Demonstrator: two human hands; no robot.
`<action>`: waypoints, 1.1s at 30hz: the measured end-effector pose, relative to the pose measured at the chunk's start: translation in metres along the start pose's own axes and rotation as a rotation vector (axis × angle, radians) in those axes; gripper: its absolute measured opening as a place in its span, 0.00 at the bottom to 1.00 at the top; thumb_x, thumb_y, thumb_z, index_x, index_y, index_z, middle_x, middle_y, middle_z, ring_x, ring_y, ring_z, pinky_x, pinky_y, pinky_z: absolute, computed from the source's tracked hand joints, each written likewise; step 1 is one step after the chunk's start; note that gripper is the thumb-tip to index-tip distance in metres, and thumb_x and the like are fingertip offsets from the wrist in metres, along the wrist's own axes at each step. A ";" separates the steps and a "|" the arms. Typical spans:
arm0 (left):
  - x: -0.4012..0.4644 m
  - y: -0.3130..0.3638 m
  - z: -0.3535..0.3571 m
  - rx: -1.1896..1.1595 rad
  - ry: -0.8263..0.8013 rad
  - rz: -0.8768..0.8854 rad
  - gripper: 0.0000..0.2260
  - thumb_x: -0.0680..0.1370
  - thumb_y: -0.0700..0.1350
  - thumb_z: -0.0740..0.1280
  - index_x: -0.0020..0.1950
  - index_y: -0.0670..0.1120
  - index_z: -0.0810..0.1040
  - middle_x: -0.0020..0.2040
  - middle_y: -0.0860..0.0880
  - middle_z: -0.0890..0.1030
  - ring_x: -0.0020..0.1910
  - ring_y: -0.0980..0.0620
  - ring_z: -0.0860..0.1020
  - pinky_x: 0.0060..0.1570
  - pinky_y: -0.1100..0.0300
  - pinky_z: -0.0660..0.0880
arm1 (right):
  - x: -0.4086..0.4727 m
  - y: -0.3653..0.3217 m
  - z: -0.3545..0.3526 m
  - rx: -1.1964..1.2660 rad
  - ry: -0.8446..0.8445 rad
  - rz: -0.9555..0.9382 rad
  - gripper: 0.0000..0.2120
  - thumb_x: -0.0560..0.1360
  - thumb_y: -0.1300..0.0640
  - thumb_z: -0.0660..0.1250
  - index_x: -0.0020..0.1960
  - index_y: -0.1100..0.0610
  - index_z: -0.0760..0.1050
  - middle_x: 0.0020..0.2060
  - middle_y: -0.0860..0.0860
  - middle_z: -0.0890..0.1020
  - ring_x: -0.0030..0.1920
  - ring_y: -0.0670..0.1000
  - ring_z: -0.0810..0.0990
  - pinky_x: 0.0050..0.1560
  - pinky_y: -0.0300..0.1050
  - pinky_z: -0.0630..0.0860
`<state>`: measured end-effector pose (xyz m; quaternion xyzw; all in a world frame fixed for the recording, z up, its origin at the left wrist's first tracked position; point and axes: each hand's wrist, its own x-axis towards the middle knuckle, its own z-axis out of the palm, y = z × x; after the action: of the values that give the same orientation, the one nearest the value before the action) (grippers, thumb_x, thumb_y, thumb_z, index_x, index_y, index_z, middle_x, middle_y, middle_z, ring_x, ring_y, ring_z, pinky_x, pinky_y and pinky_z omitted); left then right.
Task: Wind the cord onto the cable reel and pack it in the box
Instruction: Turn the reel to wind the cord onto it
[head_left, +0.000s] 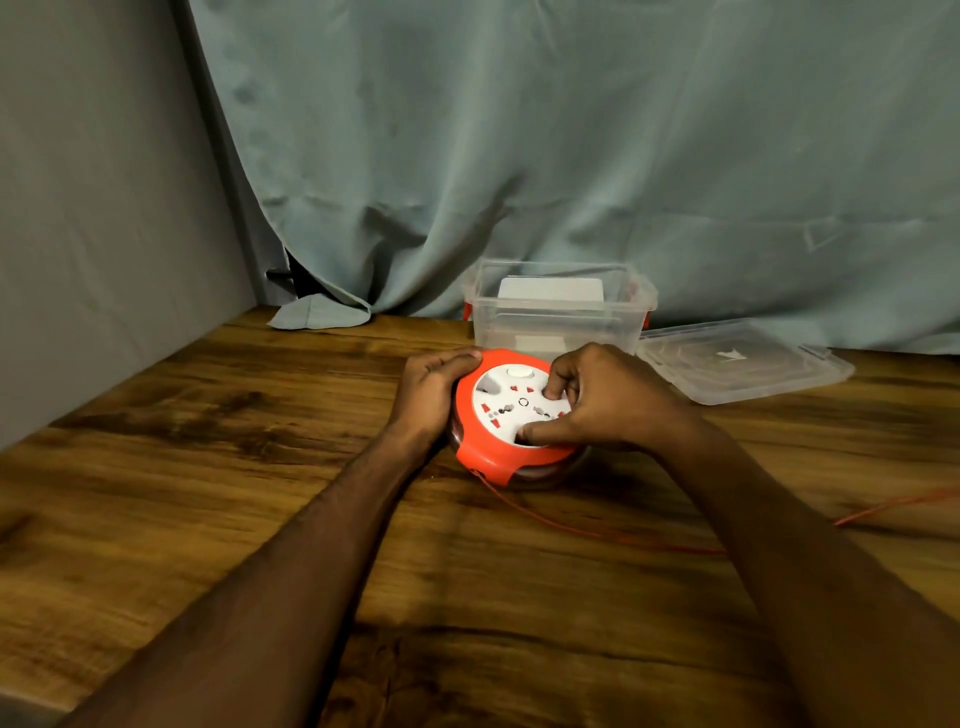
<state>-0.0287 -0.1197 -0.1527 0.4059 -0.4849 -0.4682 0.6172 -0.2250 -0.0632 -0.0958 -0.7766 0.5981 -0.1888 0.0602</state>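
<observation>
- Cable reel (511, 415), red-rimmed with a white socket face, is seen lying flat on the wooden counter (208, 467), just in front of the box (558, 306).
- The reel's left rim is gripped by the left hand (434, 395), its fingers curled round the edge.
- The white face is pressed by the right hand (608, 400), whose curled fingertips and thumb are dug into recesses of the face.
- A thin red cord (597, 530) is run out from the reel's near edge across the counter to the right.
- The clear plastic box stands open against the grey-green curtain (571, 156); something white is seen inside it.
- The box's lid (743, 364) is laid just beside it on the right.
</observation>
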 end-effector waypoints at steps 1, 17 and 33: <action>0.000 0.000 0.000 0.002 0.002 0.008 0.06 0.76 0.34 0.68 0.50 0.37 0.84 0.45 0.42 0.86 0.45 0.44 0.83 0.52 0.51 0.80 | -0.001 -0.003 0.000 -0.025 0.023 -0.002 0.26 0.58 0.29 0.77 0.41 0.48 0.79 0.37 0.40 0.76 0.40 0.45 0.76 0.36 0.44 0.70; -0.004 0.005 0.000 -0.024 0.005 0.017 0.07 0.77 0.34 0.67 0.52 0.35 0.84 0.41 0.46 0.86 0.42 0.47 0.84 0.46 0.55 0.82 | -0.004 -0.039 0.030 -0.194 0.330 0.037 0.32 0.70 0.27 0.63 0.53 0.54 0.82 0.52 0.54 0.83 0.53 0.56 0.80 0.45 0.45 0.64; 0.001 0.000 -0.002 0.015 0.000 -0.026 0.08 0.76 0.37 0.69 0.53 0.37 0.85 0.49 0.37 0.86 0.52 0.35 0.84 0.57 0.43 0.80 | -0.007 0.006 0.000 0.168 0.075 -0.105 0.21 0.69 0.48 0.77 0.61 0.45 0.82 0.31 0.35 0.69 0.37 0.41 0.72 0.38 0.40 0.67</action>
<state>-0.0267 -0.1201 -0.1529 0.4166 -0.4831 -0.4727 0.6080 -0.2323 -0.0579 -0.0999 -0.7914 0.5405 -0.2701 0.0928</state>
